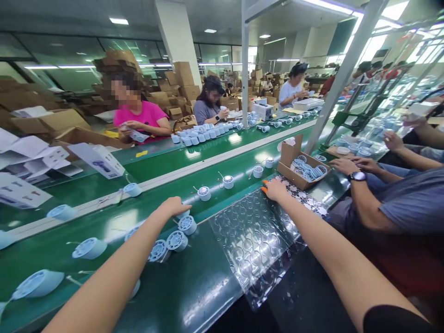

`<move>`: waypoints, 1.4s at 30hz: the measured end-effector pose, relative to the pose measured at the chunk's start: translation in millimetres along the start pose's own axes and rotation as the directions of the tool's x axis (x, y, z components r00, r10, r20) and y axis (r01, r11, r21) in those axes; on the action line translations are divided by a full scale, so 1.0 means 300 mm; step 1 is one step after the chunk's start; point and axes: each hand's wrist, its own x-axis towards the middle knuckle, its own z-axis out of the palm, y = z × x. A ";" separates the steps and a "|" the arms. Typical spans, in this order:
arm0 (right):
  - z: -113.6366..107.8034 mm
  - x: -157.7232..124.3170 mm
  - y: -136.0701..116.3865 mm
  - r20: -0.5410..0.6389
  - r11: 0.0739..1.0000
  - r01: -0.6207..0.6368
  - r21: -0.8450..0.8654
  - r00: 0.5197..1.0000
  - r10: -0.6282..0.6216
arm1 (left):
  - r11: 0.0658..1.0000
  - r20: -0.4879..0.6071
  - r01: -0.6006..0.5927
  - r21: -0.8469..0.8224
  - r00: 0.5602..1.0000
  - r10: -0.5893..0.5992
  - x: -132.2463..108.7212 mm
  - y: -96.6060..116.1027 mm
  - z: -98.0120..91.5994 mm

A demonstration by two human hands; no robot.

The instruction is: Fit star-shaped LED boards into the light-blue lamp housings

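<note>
My left hand (170,206) reaches over the near edge of the green belt. Its fingers are closed round a light blue round housing (183,213), mostly hidden beneath them. Beside it, more such housings with spoked, vented faces (187,225) stand in a short row, partly behind my forearm. My right hand (275,189), with orange nails, is at the far corner of a clear plastic sheet with embossed rings (253,236). Its fingertips are drawn together; whatever lies between them is too small to make out. A sheet of dark and pale round pieces (308,199) lies beside that hand.
Light blue housings with wires (204,193) dot the green conveyor belt (152,203). A cardboard box (298,169) of light blue rings stands right of my hand. A metal post (343,78) rises behind it. A co-worker's arm (367,199) is close at right; others sit across the belt.
</note>
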 end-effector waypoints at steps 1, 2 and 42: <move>0.003 0.003 -0.008 0.009 1.000 -0.004 -0.024 1.000 0.004 | 1.000 -0.021 -0.006 -0.002 1.000 0.006 -0.030 -0.002 -0.028; 0.004 0.003 -0.013 0.010 0.999 -0.011 -0.044 1.000 0.012 | 1.000 -0.057 -0.025 -0.007 0.998 0.024 -0.068 -0.001 -0.054; 0.194 -0.758 -0.357 0.076 0.915 0.402 0.037 0.912 -0.403 | 0.818 -0.473 -0.207 -0.536 0.877 -0.088 -0.886 -0.029 0.478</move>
